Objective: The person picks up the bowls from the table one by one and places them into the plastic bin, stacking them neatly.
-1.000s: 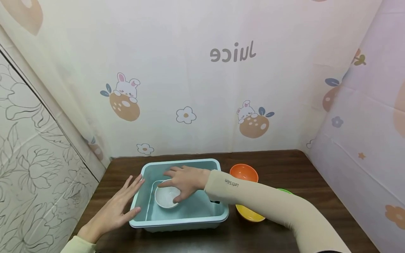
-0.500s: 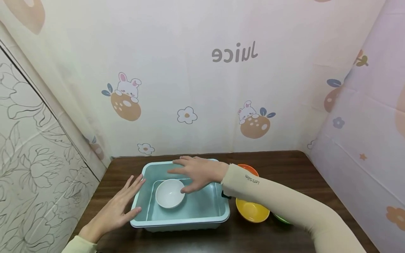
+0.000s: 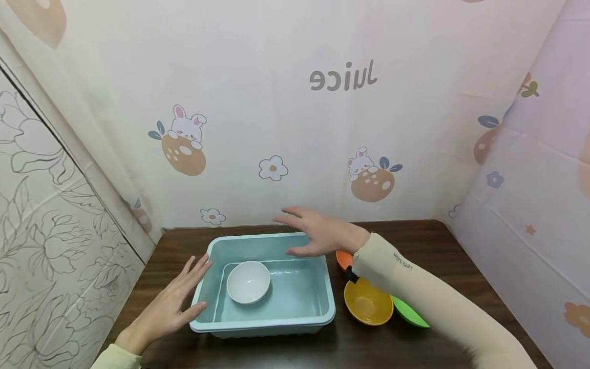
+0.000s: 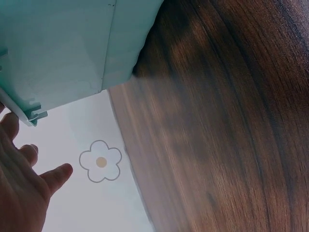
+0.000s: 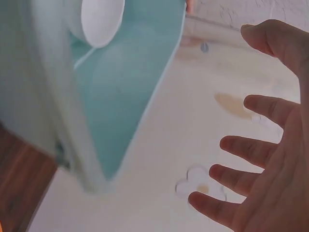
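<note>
A white bowl (image 3: 248, 282) sits in the left half of a light blue plastic basin (image 3: 262, 324) on the table. My left hand (image 3: 172, 302) rests at the basin's left rim with fingers extended; the left wrist view shows its fingertips at the rim's underside. My right hand (image 3: 322, 233) is raised over the basin's back right corner, fingers spread and holding nothing. In the right wrist view its fingers (image 5: 248, 150) stand apart from the basin. Right of the basin are a yellow bowl (image 3: 369, 302), a partly hidden orange bowl (image 3: 343, 259) and a partly hidden green bowl (image 3: 409, 311).
The dark wooden table (image 3: 258, 353) meets a patterned curtain (image 3: 276, 128) at the back. A panel with line-drawn flowers (image 3: 50, 246) stands along the left, and another patterned cloth (image 3: 530, 205) hangs on the right. My right forearm passes above the bowls' side of the table.
My right hand has drawn away from the white bowl, up and to the right. The white bowl stays in the basin, and more of the yellow bowl shows. My left hand has barely moved.
</note>
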A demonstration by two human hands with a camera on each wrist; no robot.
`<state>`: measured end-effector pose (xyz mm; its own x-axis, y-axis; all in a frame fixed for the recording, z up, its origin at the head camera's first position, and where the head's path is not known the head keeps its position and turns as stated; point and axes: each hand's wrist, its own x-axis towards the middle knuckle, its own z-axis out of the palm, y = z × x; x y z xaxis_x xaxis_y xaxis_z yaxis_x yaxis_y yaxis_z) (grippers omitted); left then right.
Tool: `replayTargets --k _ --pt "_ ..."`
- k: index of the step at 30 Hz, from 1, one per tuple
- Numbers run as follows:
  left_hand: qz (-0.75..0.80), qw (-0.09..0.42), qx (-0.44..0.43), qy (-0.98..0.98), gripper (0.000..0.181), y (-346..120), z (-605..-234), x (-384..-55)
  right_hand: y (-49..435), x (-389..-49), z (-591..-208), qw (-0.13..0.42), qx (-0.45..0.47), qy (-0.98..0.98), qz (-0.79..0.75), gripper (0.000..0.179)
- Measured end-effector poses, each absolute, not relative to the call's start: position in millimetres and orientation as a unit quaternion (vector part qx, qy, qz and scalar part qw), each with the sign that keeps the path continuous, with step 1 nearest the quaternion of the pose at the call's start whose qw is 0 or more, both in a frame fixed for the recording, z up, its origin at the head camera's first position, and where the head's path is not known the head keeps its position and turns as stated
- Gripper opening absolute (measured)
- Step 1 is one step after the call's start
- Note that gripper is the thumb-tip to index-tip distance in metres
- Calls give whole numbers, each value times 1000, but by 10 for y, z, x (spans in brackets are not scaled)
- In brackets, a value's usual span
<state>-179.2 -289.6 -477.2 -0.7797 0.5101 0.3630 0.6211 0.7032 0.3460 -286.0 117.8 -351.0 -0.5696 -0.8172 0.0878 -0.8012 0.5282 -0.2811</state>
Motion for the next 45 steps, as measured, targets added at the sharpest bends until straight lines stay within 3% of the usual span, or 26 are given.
replayTargets --k 19,32,45 --pt "-237 122 -305 -914 86 -2908 -4781 -1764 2004 -3005 -3696 -52 -358 921 -147 96" --pt "-238 120 -303 -915 85 -2900 -4783 -1777 2361 -3029 -4038 -37 -282 951 -121 109" --pt "-240 120 -302 -915 85 -2890 -4790 -1782 2530 -3022 -4415 41 -232 964 -126 109"
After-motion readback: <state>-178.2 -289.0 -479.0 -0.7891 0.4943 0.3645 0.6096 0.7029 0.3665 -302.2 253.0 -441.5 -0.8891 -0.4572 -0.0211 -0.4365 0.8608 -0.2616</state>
